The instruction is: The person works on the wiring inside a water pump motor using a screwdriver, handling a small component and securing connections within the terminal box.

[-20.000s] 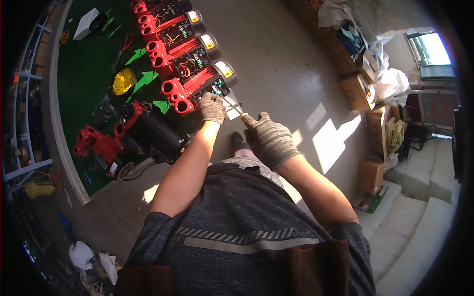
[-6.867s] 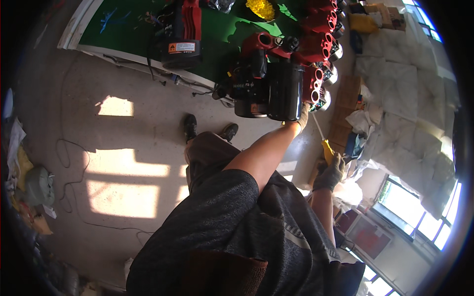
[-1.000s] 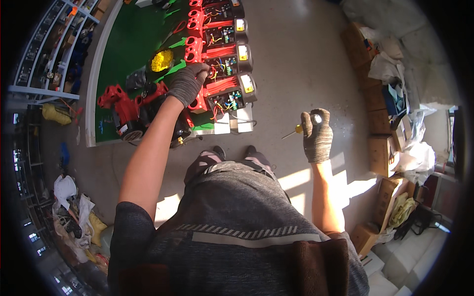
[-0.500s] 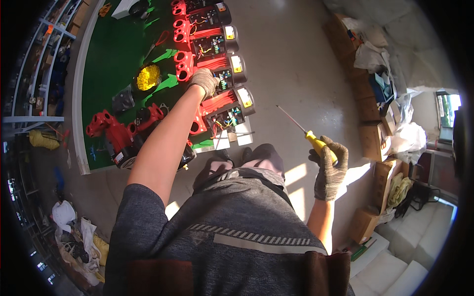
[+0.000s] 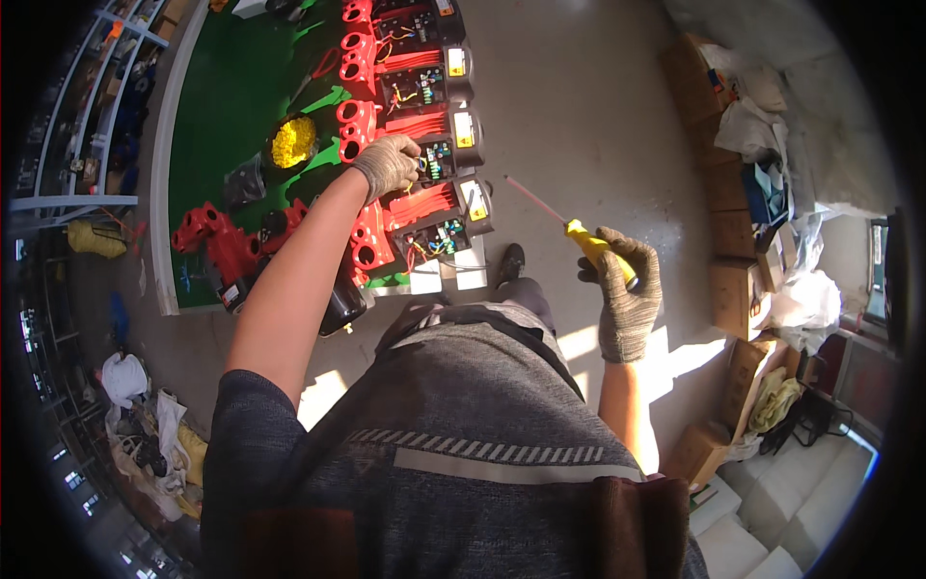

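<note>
**Inspector A:** Two gloved hands on record. The left hand (image 5: 388,164) reaches out over the green-topped table (image 5: 231,106) and rests on the third red, box-shaped unit with an open wiring bay (image 5: 424,159) in a row of such units. Its fingers are curled over the red casing beside the exposed wires; whether they are clamped on it or only laid there, I cannot tell.

**Inspector B:** And the right?

**Inspector A:** The right hand (image 5: 627,294) is off to the side, above the grey concrete floor (image 5: 598,106), well apart from the table. Its grip is closed around the yellow handle of a slim-shafted screwdriver (image 5: 569,227), the shaft pointing up and left toward the units without touching anything.

**Inspector B:** Handling assessment?

**Inspector A:** The screwdriver appears light and rigid; the handle is the correct place to hold it, and the knit glove should keep it from slipping. The unit looks like hard moulded plastic, stiff and probably fairly heavy. Its loose coloured wires and small board I judge fragile. Take it by the red casing or the looped end, never by the wiring.

**Inspector B:** Surroundings?

**Inspector A:** A round dish of yellow parts (image 5: 292,142) sits on the table left of the row. Brown cardboard boxes (image 5: 733,232) stand along the floor to the right.
</note>
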`<control>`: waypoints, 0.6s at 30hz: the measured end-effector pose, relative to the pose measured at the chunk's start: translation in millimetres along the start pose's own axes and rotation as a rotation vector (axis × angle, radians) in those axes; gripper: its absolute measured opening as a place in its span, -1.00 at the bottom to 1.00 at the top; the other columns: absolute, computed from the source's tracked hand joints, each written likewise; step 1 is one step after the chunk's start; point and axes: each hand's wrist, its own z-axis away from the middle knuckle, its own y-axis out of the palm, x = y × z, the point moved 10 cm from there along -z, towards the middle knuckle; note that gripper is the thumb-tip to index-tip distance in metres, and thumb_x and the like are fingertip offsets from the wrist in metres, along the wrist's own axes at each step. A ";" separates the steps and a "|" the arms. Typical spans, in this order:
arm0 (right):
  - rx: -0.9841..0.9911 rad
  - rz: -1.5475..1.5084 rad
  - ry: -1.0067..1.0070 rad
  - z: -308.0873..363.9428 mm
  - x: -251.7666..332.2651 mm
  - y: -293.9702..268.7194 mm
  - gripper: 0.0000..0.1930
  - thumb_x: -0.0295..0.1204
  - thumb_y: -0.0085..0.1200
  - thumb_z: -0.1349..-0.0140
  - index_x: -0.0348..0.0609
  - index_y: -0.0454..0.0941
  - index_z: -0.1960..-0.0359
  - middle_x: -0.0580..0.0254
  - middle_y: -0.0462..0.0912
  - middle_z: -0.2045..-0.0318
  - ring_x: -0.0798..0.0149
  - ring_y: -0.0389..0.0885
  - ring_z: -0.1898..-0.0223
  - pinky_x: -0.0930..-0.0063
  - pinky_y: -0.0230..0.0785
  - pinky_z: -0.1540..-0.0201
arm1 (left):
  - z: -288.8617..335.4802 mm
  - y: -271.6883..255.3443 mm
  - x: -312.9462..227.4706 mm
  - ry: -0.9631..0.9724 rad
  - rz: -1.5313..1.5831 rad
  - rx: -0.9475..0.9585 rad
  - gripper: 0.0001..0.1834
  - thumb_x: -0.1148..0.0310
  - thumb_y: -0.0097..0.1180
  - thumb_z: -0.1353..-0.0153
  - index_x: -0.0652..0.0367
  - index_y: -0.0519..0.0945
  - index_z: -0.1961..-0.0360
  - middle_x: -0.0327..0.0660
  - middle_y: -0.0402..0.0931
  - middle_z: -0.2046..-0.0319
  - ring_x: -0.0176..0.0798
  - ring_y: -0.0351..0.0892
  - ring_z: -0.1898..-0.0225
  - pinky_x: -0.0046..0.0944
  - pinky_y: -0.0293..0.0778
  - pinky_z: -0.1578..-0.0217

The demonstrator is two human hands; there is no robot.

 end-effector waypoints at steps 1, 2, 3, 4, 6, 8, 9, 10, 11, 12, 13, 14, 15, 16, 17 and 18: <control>0.011 0.003 0.000 -4.2 -0.1 -0.7 -0.75 -0.50 0.17 -0.35 -0.27 0.47 -0.01 0.07 0.63 0.00 0.26 0.70 0.12 0.41 0.64 0.09 | -1.3 -2.5 -0.7 0.057 -0.259 -0.009 -0.77 0.55 0.07 -0.29 0.32 0.50 0.03 -0.14 0.60 0.37 -0.29 0.57 0.45 -0.31 0.55 0.41; 0.016 0.006 -0.002 -7.5 -0.4 -1.9 -0.75 -0.50 0.16 -0.35 -0.27 0.48 -0.01 0.08 0.64 0.01 0.26 0.70 0.13 0.42 0.64 0.10 | 16.8 2.4 -18.2 0.137 -0.174 -0.016 -0.80 0.57 0.10 -0.25 0.30 0.54 0.09 -0.16 0.60 0.44 -0.34 0.54 0.47 -0.33 0.49 0.43; 0.014 0.006 0.004 -10.2 -1.7 -3.1 -0.75 -0.50 0.16 -0.35 -0.27 0.48 -0.01 0.08 0.64 0.01 0.26 0.70 0.13 0.42 0.64 0.10 | 13.4 4.4 -14.0 0.131 -0.175 -0.012 -0.80 0.57 0.10 -0.25 0.30 0.54 0.09 -0.16 0.60 0.44 -0.34 0.54 0.47 -0.33 0.49 0.43; 0.026 0.017 0.015 -12.1 -3.4 -2.6 -0.76 -0.50 0.16 -0.36 -0.26 0.48 -0.01 0.08 0.64 0.02 0.26 0.70 0.14 0.42 0.64 0.09 | 8.8 2.1 -13.4 0.177 -0.386 -0.080 -0.85 0.56 0.12 -0.24 0.29 0.56 0.15 -0.18 0.59 0.48 -0.35 0.52 0.49 -0.32 0.47 0.43; 0.040 0.046 0.022 -15.2 -3.4 1.3 -0.77 -0.50 0.14 -0.37 -0.26 0.48 0.00 0.09 0.65 0.03 0.27 0.70 0.16 0.43 0.63 0.09 | 15.6 1.1 -22.3 0.190 -0.418 -0.167 -0.91 0.51 0.16 -0.23 0.27 0.62 0.26 -0.19 0.59 0.53 -0.35 0.52 0.50 -0.27 0.48 0.39; 0.050 0.042 0.029 -15.1 -4.0 6.7 -0.78 -0.50 0.14 -0.37 -0.26 0.48 0.00 0.09 0.65 0.03 0.27 0.70 0.16 0.43 0.63 0.09 | 27.1 5.0 -34.9 0.241 -0.458 -0.168 -0.89 0.49 0.15 -0.24 0.26 0.64 0.23 -0.18 0.60 0.52 -0.33 0.52 0.50 -0.27 0.49 0.37; 0.060 0.038 0.035 -14.5 -4.2 9.9 -0.78 -0.50 0.14 -0.37 -0.26 0.48 0.00 0.09 0.65 0.03 0.27 0.70 0.16 0.43 0.62 0.10 | 32.4 7.7 -43.6 0.292 -0.498 -0.171 -0.87 0.48 0.15 -0.25 0.25 0.65 0.20 -0.17 0.61 0.51 -0.32 0.53 0.49 -0.26 0.50 0.36; 0.059 0.033 0.034 -13.1 -4.6 11.9 -0.78 -0.51 0.13 -0.37 -0.26 0.48 0.00 0.09 0.65 0.02 0.28 0.70 0.16 0.43 0.62 0.10 | 33.7 11.5 -44.3 0.277 -0.437 -0.129 -0.83 0.47 0.14 -0.26 0.24 0.66 0.15 -0.16 0.61 0.50 -0.31 0.54 0.48 -0.25 0.51 0.33; 0.061 0.035 0.031 -11.5 -4.1 14.7 -0.78 -0.51 0.13 -0.37 -0.26 0.48 0.00 0.09 0.65 0.02 0.28 0.70 0.16 0.43 0.62 0.10 | 32.9 10.2 -43.4 0.279 -0.435 -0.131 -0.83 0.47 0.14 -0.26 0.24 0.66 0.15 -0.16 0.61 0.50 -0.31 0.54 0.48 -0.25 0.51 0.33; 0.068 0.043 0.026 -10.0 -3.3 17.7 -0.78 -0.51 0.13 -0.37 -0.26 0.48 0.00 0.09 0.65 0.02 0.28 0.70 0.16 0.43 0.62 0.10 | 29.3 10.0 -40.3 0.272 -0.419 -0.115 -0.83 0.48 0.13 -0.26 0.24 0.66 0.15 -0.16 0.61 0.50 -0.31 0.54 0.49 -0.26 0.50 0.36; 0.075 0.051 0.021 -8.8 -2.2 19.8 -0.78 -0.51 0.13 -0.37 -0.25 0.48 -0.01 0.09 0.65 0.01 0.29 0.70 0.15 0.44 0.62 0.09 | 25.8 10.4 -36.8 0.265 -0.404 -0.098 -0.83 0.49 0.12 -0.26 0.24 0.67 0.16 -0.16 0.61 0.50 -0.32 0.53 0.50 -0.26 0.49 0.40; 0.073 0.056 0.033 -6.9 -2.8 20.2 -0.77 -0.50 0.13 -0.38 -0.26 0.48 -0.01 0.10 0.64 0.01 0.30 0.69 0.14 0.44 0.61 0.09 | 22.4 11.1 -35.7 0.269 -0.404 -0.099 -0.83 0.49 0.12 -0.26 0.24 0.67 0.16 -0.16 0.61 0.50 -0.32 0.53 0.50 -0.26 0.49 0.40; 0.072 0.056 0.028 -4.8 -3.1 20.6 -0.77 -0.50 0.13 -0.38 -0.26 0.48 -0.01 0.10 0.64 0.01 0.30 0.69 0.14 0.44 0.61 0.09 | 16.9 13.5 -29.2 0.226 -0.311 -0.080 -0.87 0.53 0.10 -0.26 0.26 0.65 0.20 -0.15 0.60 0.51 -0.29 0.53 0.56 -0.22 0.51 0.45; 0.069 0.052 0.025 -2.6 -4.9 20.7 -0.77 -0.50 0.13 -0.38 -0.26 0.48 -0.01 0.10 0.64 0.01 0.30 0.69 0.14 0.45 0.61 0.09 | 11.0 15.4 -21.3 0.183 -0.218 -0.060 -0.89 0.56 0.09 -0.26 0.27 0.63 0.24 -0.13 0.60 0.53 -0.25 0.53 0.62 -0.19 0.53 0.49; 0.068 0.046 0.019 -2.1 -7.2 20.7 -0.77 -0.49 0.13 -0.38 -0.27 0.48 -0.01 0.10 0.64 0.01 0.31 0.69 0.13 0.45 0.61 0.09 | 1.3 15.8 -14.2 0.188 -0.219 -0.064 -0.89 0.56 0.09 -0.26 0.27 0.63 0.24 -0.13 0.60 0.53 -0.25 0.53 0.62 -0.19 0.53 0.49; 0.065 0.042 0.025 -0.4 -8.1 20.6 -0.77 -0.49 0.13 -0.38 -0.28 0.47 -0.02 0.10 0.64 0.01 0.31 0.69 0.14 0.45 0.61 0.09 | -7.6 15.5 -1.0 0.126 -0.068 -0.073 -0.89 0.58 0.07 -0.26 0.26 0.62 0.25 -0.13 0.57 0.55 -0.24 0.51 0.64 -0.18 0.51 0.53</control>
